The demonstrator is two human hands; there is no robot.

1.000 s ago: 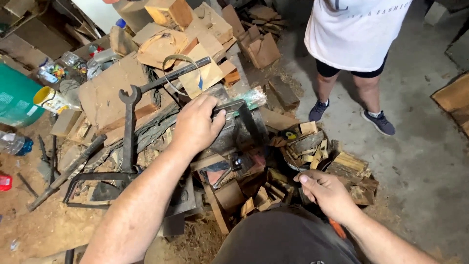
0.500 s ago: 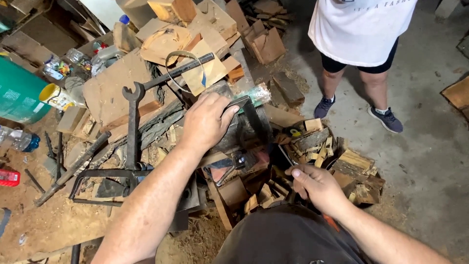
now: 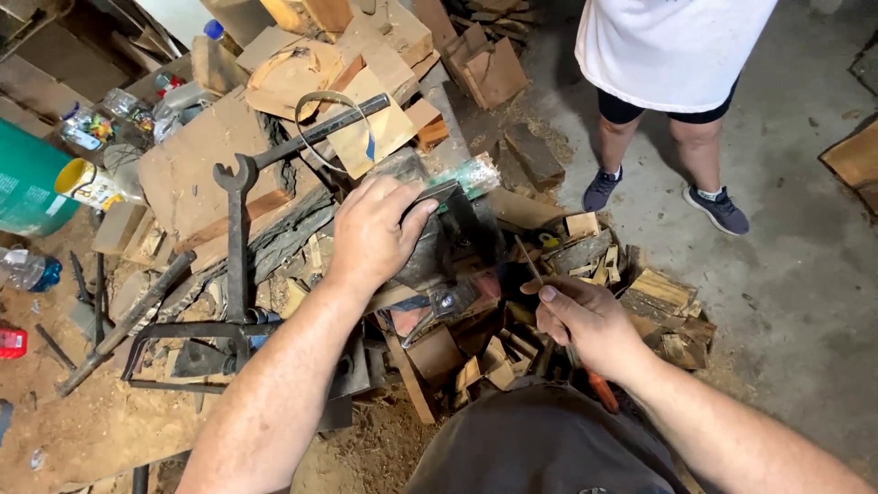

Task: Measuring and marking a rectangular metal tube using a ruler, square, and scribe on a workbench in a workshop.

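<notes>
My left hand (image 3: 375, 233) is closed over the top of a dark metal block (image 3: 437, 258), which sits amid wood scraps at the centre of the head view. My right hand (image 3: 585, 320) is a short way to the right of the block and grips a thin metal tool (image 3: 528, 259). The tool's tip points up and left toward the block, and its orange handle end (image 3: 602, 391) sticks out below my wrist. My dark-clothed knee (image 3: 540, 448) fills the bottom centre.
A large open-end wrench (image 3: 236, 229) stands upright in a black metal frame (image 3: 183, 334) at left. Cardboard sheets (image 3: 201, 174), wood offcuts (image 3: 658, 293), a green bucket (image 3: 23, 183) and a plastic bottle (image 3: 27, 270) lie around. Another person (image 3: 677, 55) stands at top right on the concrete floor.
My right hand has risen and moved left toward the block, with the thin tool now pointing up. My left hand has stayed on the block.
</notes>
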